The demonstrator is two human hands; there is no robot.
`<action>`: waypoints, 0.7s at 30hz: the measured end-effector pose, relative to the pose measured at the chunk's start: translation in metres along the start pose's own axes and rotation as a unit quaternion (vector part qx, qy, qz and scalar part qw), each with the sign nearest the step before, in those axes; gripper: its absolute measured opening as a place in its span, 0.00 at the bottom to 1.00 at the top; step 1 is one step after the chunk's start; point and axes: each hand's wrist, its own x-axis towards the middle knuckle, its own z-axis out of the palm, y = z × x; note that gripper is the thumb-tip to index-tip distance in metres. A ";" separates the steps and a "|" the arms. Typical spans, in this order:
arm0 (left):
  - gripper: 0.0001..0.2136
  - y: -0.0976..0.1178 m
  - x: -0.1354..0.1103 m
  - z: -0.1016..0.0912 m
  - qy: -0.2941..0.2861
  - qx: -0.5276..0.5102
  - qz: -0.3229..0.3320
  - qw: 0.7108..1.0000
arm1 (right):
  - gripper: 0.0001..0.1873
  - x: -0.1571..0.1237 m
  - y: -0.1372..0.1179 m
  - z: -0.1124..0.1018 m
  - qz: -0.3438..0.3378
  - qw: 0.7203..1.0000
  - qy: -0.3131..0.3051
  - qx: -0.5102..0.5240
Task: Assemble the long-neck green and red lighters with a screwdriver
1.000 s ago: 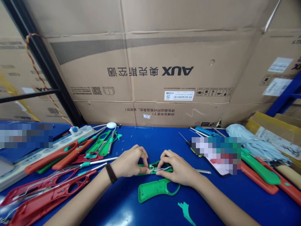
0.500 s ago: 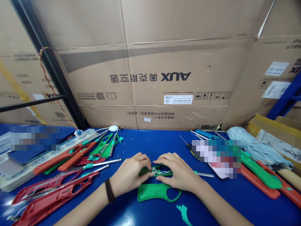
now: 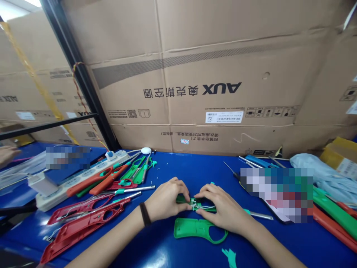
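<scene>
My left hand grips the left end of an open green long-necked lighter half, thumb and fingers closed round it. White wires and small parts lie inside. My right hand curls over the right part of the same lighter, fingertips at the wires; its palm hides much of the shell. A metal tube sticks out to the right beyond that hand. Just in front, a matching empty green shell half lies on the table, and a teal plastic trigger piece rests nearer to me.
Red shell halves with wires, orange shells and a white power strip lie left. On the right are a screwdriver, a partly blurred phone-like item and green and red shells. Cardboard stands behind. Another person's hand shows far left.
The camera has turned left, so everything sits further right in the picture. Both hands stay at the green lighter half, with only slight finger movement.
</scene>
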 end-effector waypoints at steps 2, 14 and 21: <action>0.05 -0.009 0.003 -0.006 -0.006 -0.052 -0.009 0.999 | 0.15 0.000 0.000 0.000 0.005 1.000 0.001 0.002; 0.12 -0.032 -0.004 0.003 0.028 -0.103 -0.054 0.993 | 0.14 -0.002 0.002 0.000 0.006 1.000 -0.002 -0.001; 0.14 -0.028 0.009 0.010 0.007 -0.092 -0.041 0.995 | 0.14 -0.002 0.000 0.001 0.017 1.000 -0.002 0.000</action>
